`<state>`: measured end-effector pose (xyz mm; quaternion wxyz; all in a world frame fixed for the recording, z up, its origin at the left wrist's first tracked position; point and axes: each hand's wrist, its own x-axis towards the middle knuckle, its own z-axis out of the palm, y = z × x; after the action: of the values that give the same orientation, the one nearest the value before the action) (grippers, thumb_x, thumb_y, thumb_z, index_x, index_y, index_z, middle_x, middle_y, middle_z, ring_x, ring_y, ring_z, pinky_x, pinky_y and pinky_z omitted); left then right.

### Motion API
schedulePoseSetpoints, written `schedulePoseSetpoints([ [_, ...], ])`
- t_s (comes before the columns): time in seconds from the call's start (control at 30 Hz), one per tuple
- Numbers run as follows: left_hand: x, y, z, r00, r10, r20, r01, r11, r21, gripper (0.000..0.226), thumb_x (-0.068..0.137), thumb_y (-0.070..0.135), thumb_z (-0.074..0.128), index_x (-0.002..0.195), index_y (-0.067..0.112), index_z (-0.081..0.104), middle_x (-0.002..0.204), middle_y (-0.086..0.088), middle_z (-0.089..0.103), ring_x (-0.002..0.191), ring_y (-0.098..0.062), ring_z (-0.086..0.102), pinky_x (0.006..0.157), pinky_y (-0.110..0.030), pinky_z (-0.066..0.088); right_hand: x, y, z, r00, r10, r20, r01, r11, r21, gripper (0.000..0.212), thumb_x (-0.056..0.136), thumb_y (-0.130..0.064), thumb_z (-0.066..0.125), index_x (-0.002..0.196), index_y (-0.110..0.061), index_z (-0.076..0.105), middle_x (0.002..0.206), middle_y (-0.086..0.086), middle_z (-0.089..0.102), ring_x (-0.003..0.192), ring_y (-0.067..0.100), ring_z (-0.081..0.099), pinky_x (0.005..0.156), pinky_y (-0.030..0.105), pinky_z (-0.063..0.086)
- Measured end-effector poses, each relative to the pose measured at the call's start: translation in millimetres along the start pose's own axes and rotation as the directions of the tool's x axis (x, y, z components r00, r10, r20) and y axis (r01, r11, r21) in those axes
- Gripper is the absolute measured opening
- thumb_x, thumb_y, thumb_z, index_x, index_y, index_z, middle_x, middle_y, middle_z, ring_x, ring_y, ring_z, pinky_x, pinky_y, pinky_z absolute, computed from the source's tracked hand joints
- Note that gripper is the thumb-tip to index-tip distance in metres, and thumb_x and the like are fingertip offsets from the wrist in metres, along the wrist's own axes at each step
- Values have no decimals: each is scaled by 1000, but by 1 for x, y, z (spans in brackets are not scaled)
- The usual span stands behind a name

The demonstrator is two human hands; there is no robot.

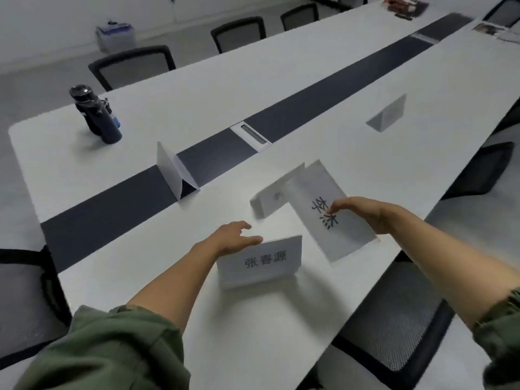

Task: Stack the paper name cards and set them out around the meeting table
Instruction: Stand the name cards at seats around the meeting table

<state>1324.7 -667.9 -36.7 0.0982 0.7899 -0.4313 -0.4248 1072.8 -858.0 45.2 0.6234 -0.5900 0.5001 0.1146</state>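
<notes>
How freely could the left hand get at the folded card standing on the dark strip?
Probably yes: the left hand is open, and only bare table lies between it and the folded card.

Stretches both forearms forward, holds left hand (235,237) flat with fingers straight, pinches name card (343,237) in right hand (363,213).

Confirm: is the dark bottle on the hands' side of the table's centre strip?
No, the bottle stands beyond the dark centre strip, while the left hand and right hand are on the near side.
</notes>
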Motion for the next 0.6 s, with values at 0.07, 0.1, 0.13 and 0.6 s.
schedulePoseSetpoints([
  [0.07, 15, 9, 1, 987, -22, 158, 29, 999, -42, 87, 75, 72, 62, 147, 30, 36, 155, -2, 35, 140, -23, 36, 114, -44, 29, -6, 26, -6, 998, 46, -48, -40, 992, 117, 41, 78, -30, 70, 112, -9, 66, 97, 14, 74, 81, 32, 70, 79, 41, 55],
  [0.1, 20, 12, 1, 974, -34, 223, 44, 998, -40, 90, 73, 72, 64, 148, 31, 33, 156, -1, 31, 142, -24, 33, 116, -46, 27, -8, 39, -7, 995, 74, -60, -63, 984, 165, 43, 74, -31, 71, 111, -9, 66, 95, 15, 74, 79, 31, 70, 79, 41, 55],
  [0.13, 26, 14, 2, 961, -44, 274, 51, 999, -17, 91, 73, 69, 67, 149, 31, 32, 157, 0, 29, 143, -24, 31, 116, -47, 26, -12, 49, -7, 992, 109, -63, -94, 974, 205, 43, 72, -31, 71, 107, -8, 67, 90, 14, 74, 74, 30, 71, 75, 39, 57],
  [0.6, 14, 59, -1, 948, -46, 316, 54, 998, -17, 47, 79, 24, 76, 123, 28, 59, 114, -11, 67, 95, -26, 69, 82, -38, 57, -33, 128, -22, 985, 147, -94, -71, 830, 553, 27, 83, -29, 61, 100, -8, 66, 84, 15, 72, 74, 32, 69, 79, 41, 53],
])
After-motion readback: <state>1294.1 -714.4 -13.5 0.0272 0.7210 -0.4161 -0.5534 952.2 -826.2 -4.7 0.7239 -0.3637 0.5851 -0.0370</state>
